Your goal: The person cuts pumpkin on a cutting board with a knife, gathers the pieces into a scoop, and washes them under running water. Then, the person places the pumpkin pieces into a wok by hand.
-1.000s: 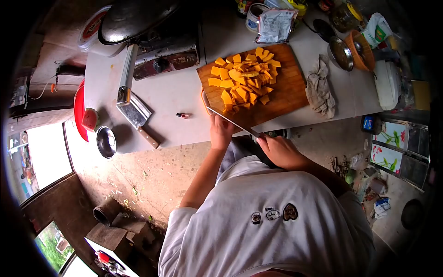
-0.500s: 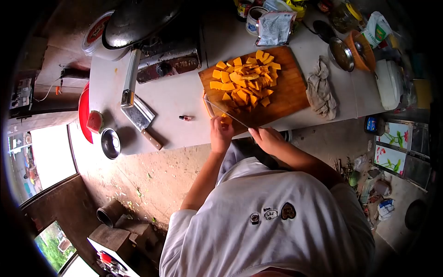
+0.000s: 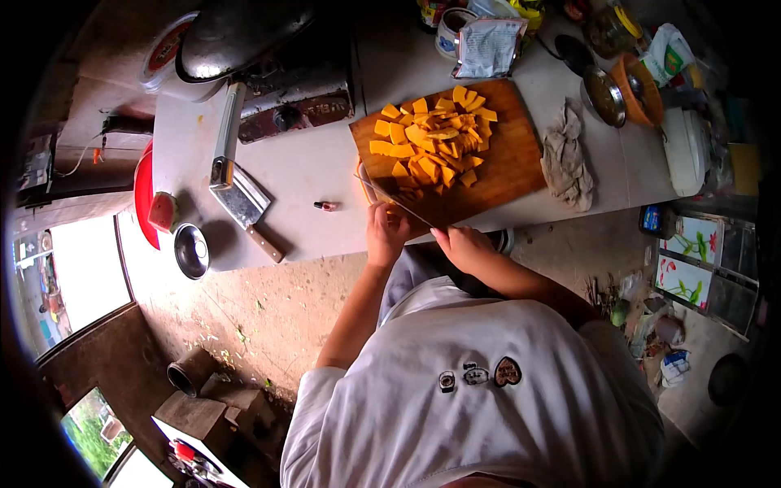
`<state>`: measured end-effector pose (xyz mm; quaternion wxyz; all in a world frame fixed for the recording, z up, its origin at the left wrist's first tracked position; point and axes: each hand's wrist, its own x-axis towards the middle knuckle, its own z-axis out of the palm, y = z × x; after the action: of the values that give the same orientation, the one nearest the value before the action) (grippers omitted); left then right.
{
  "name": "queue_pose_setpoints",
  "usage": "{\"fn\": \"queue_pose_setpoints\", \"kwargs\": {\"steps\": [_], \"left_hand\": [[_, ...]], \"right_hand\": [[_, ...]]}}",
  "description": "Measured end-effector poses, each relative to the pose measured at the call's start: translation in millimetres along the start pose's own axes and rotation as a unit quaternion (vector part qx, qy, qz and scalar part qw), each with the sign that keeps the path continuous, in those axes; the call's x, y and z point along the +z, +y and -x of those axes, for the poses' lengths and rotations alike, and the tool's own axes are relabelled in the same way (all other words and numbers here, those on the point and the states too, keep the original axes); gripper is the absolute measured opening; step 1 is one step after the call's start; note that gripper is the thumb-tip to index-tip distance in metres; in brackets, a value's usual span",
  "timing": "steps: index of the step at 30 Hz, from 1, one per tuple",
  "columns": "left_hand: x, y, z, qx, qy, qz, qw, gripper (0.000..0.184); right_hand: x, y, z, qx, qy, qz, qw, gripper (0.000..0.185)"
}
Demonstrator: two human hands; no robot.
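My right hand (image 3: 468,249) is closed round the handle of a knife (image 3: 407,208). Its blade slants up and left across the near edge of a wooden cutting board (image 3: 514,167). My left hand (image 3: 386,236) is closed beside the blade at the board's near-left edge, its fingers pinching a small piece of pumpkin that is mostly hidden. Beyond the knife, a heap of orange pumpkin slices (image 3: 439,138) lies on the board.
Left of the board lie a cleaver (image 3: 248,205) and a small dark-and-red item (image 3: 326,206). A metal bowl (image 3: 193,250) stands near a watermelon piece (image 3: 163,211). A crumpled cloth (image 3: 567,159) lies right of the board; a stove (image 3: 297,114) stands behind, left.
The view has shifted slightly. Both hands stay close to the same spot, and less orange shows at my left fingers. The pumpkin heap looks unchanged.
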<state>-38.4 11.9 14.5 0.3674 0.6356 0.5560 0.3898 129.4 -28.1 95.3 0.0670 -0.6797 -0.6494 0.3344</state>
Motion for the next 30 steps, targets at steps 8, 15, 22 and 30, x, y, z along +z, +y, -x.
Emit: {"fn": "queue_pose_setpoints", "kwargs": {"steps": [8, 15, 22, 30], "left_hand": [[-7.1, 1.2, 6.3, -0.019, 0.0, 0.012, 1.0, 0.032], [-3.6, -1.8, 3.0, -0.032, -0.012, -0.027, 0.999, 0.03], [-3.9, -3.0, 2.2, -0.017, 0.006, -0.019, 1.0, 0.029], [-3.7, -3.3, 0.5, -0.003, 0.002, 0.025, 1.0, 0.027]], "right_hand": [[-12.1, 13.2, 9.1, -0.053, 0.017, -0.084, 0.995, 0.04], [-59.5, -16.3, 33.2, -0.042, -0.072, -0.022, 0.996, 0.032], [-70.4, -27.9, 37.6, 0.002, -0.069, -0.021, 0.997, 0.048], [-4.5, -4.4, 2.2, 0.003, -0.01, -0.005, 1.0, 0.045]]}}
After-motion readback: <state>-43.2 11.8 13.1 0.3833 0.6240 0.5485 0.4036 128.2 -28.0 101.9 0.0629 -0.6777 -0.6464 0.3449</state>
